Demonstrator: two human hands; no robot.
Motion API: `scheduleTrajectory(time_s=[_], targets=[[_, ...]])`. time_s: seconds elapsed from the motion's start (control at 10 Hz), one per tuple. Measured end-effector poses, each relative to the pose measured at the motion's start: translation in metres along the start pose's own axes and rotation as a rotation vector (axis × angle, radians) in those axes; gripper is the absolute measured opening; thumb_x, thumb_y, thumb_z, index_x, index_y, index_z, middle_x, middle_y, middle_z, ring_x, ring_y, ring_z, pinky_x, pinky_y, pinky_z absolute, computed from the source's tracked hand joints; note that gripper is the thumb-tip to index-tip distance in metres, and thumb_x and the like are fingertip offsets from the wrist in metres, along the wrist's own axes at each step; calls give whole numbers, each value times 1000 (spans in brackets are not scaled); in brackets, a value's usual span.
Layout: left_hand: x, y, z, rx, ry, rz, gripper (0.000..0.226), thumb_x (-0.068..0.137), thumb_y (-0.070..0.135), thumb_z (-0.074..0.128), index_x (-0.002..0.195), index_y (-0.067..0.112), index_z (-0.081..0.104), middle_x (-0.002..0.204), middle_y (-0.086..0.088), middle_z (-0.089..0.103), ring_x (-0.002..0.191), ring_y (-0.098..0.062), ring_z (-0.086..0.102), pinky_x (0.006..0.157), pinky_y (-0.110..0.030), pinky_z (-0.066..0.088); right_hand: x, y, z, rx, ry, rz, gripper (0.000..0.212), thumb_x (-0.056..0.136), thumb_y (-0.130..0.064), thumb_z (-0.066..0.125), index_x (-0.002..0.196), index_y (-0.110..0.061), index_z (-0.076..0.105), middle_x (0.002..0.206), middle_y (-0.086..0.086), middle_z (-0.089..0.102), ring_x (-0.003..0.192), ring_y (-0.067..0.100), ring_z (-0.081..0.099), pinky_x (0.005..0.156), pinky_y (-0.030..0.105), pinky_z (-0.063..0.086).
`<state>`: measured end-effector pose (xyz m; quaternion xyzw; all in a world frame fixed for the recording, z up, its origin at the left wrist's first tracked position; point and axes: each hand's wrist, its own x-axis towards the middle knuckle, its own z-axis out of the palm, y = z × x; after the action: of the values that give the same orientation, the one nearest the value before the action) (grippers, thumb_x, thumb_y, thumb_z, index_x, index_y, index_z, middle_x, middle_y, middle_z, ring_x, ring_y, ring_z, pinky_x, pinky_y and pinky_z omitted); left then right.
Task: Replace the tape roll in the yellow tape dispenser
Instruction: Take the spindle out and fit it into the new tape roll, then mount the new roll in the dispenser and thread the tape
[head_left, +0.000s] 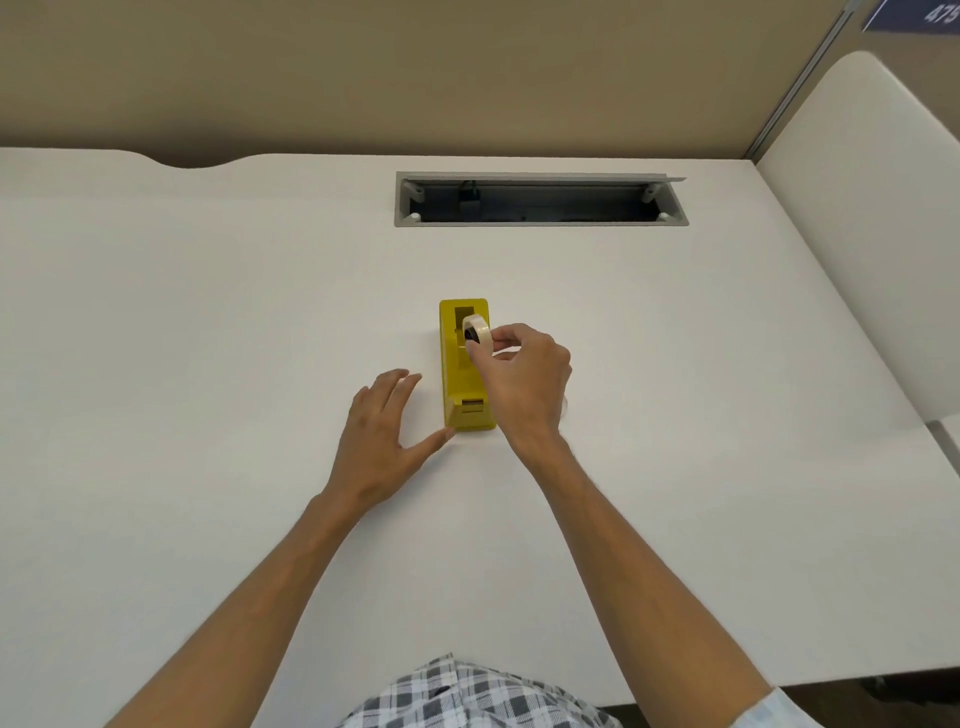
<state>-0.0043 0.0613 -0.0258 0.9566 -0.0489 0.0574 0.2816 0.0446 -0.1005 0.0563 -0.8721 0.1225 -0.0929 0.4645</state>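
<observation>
The yellow tape dispenser (453, 374) lies lengthwise on the white desk (208, 322), its cutter end toward me. My right hand (524, 379) pinches a cream tape roll (478, 335) with a dark core, holding it just over the dispenser's open well. My left hand (384, 431) lies flat with straight fingers on the desk to the left of the dispenser, its thumb touching the near left corner of the base. A pale rounded object (566, 408) peeks out behind my right wrist; I cannot tell what it is.
An open grey cable tray (540, 200) is set into the desk behind the dispenser. A beige partition wall rises at the back. A white chair back (857, 208) stands at the right edge of the desk.
</observation>
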Motion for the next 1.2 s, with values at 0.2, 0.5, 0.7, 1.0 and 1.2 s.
scheduleTrajectory(time_s=[0.2, 0.5, 0.7, 1.0, 1.2], targets=[[-12, -13, 7, 151, -70, 11, 80, 86, 67, 38, 145, 13, 36, 157, -6, 27, 146, -21, 19, 120, -42, 11, 9, 1, 17, -38, -12, 18, 23, 79, -39, 70, 92, -20, 71, 82, -6, 72, 76, 15, 66, 72, 30, 50], [-14, -12, 11, 214, -43, -1, 78, 89, 67, 30, 146, 14, 35, 157, -5, 27, 146, -21, 20, 120, -44, 12, 14, 2, 26, -153, -4, -45, 19, 82, -35, 69, 90, -18, 68, 83, -2, 70, 75, 18, 64, 66, 26, 42], [-15, -13, 14, 266, -32, -55, 78, 88, 71, 26, 147, 21, 32, 158, -2, 25, 148, -20, 14, 119, -50, 9, 17, -2, 28, -217, -13, -57, 18, 82, -32, 67, 84, -14, 68, 81, 0, 70, 72, 22, 63, 63, 28, 43], [-15, -15, 16, 277, -31, -58, 78, 88, 72, 25, 148, 22, 30, 159, -1, 24, 148, -19, 13, 119, -49, 7, 18, -3, 30, -304, -53, -58, 20, 84, -32, 65, 84, -12, 69, 81, 3, 69, 72, 25, 63, 62, 29, 42], [-15, -15, 16, 275, -30, -58, 77, 88, 71, 26, 148, 22, 30, 159, -1, 24, 148, -19, 13, 119, -50, 7, 21, -5, 29, -303, -74, -18, 19, 80, -30, 67, 78, -11, 67, 77, 3, 68, 71, 26, 61, 60, 28, 39]])
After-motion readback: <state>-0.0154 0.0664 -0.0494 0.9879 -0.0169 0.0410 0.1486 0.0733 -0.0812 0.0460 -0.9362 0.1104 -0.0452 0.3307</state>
